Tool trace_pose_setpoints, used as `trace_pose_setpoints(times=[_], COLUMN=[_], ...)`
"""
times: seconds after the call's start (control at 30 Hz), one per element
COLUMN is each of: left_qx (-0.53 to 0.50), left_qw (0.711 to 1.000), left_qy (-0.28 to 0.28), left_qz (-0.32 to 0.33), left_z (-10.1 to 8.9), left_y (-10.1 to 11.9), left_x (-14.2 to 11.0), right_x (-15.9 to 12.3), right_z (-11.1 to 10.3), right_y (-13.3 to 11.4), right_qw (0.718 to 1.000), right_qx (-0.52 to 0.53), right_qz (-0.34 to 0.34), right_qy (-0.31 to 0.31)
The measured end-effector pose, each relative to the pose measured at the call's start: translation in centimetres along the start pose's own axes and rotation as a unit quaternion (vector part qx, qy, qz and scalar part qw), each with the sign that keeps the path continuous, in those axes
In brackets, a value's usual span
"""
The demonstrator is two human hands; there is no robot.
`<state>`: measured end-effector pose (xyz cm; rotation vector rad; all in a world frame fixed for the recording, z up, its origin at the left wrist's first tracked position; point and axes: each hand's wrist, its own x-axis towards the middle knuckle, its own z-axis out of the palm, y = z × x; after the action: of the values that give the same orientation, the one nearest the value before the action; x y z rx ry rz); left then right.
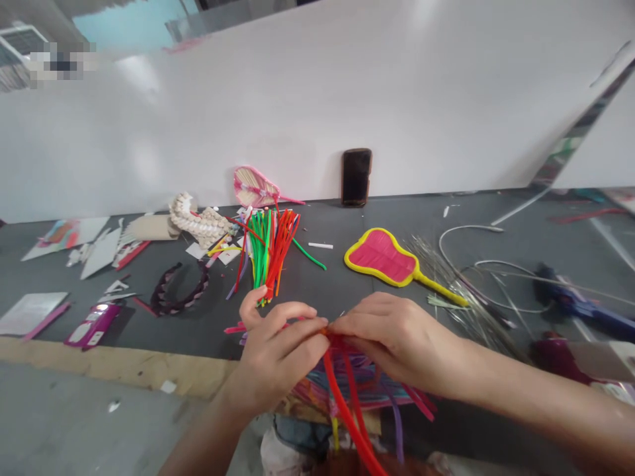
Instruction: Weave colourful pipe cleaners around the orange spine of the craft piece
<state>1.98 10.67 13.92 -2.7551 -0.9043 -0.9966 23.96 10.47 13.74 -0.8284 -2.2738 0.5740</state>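
Note:
My left hand [282, 357] and my right hand [397, 334] meet at the front of the table, both pinching red pipe cleaners [342, 403] near one end. The long red ends hang down toward me. A small orange bit [325, 330] shows between the fingertips; how the stems are joined there is hidden. Beneath my hands lies a pile of purple, blue and pink stems [357, 380], partly covered by them. Just beyond my left hand is a bundle of green and red pipe cleaners [268, 251].
A pink fan with yellow edging [381, 258] lies beyond my right hand, near loose wires [446, 277] and a glue gun [580, 301]. A phone [356, 177] leans on the white board [297, 99]. To the left are a dark braided headband [181, 291] and a purple box [92, 325].

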Motion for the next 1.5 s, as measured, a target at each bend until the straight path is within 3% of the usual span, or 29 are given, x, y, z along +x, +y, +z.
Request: trace_pose_setpoints(times=[0.33, 0.53, 0.9, 1.13, 1.5], left_qx=[0.018, -0.041, -0.131, -0.136, -0.141], left_qw=[1.0, 0.999, 0.985, 0.984, 0.982], left_qy=[0.01, 0.008, -0.097, -0.083, -0.072], left_qz=[0.002, -0.032, -0.057, -0.078, -0.101], left_z=[0.6, 1.3, 0.5, 1.2, 2.4], left_y=[-0.1, -1.1, -2.6, -2.7, -2.8], left_x=[-0.7, -0.3, 0.5, 0.2, -0.1], right_x=[0.0, -0.3, -0.3, 0.0, -0.1], right_z=[0.2, 1.1, 1.1, 2.0, 2.3], right_y=[0.2, 1.1, 0.4, 1.1, 1.9], right_qw=[0.999, 0.999, 0.954, 0.977, 0.984], right_qx=[-0.027, -0.039, -0.271, -0.188, -0.144], right_qz=[-0.001, 0.002, -0.109, -0.039, -0.032], right_qy=[-0.035, -0.003, 0.07, 0.089, 0.099])
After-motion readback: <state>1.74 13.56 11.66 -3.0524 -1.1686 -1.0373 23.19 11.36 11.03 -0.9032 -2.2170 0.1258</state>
